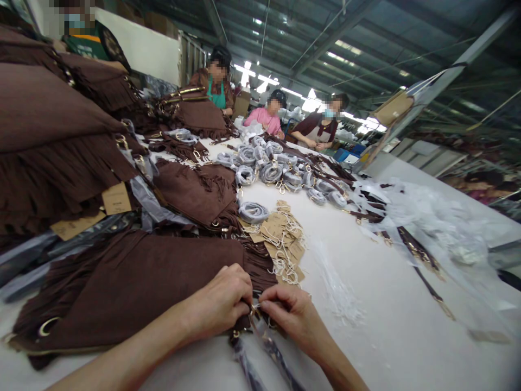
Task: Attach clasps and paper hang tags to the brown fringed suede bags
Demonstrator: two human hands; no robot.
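A brown fringed suede bag (163,271) lies flat on the white table in front of me. At its right end, my left hand (226,298) is closed in a pinch by a gold metal clasp (254,312). The clasp belongs to a plastic-wrapped strap (272,350) that runs off toward me, with a second wrapped strap (246,361) beside it. My right hand (295,312) pinches at the same spot from the right, thumb against fingertips. A thin whitish piece shows between the two hands, too small to name. A gold ring (49,327) sits at the bag's left end.
Brown card tags with white strings (285,239) lie beyond my hands, near thin clear plastic ties (337,288). Coiled wrapped straps (271,171) are heaped farther back. Fringed bags (52,125) pile up on the left, plastic wrapping (439,228) on the right. Several people work across the table.
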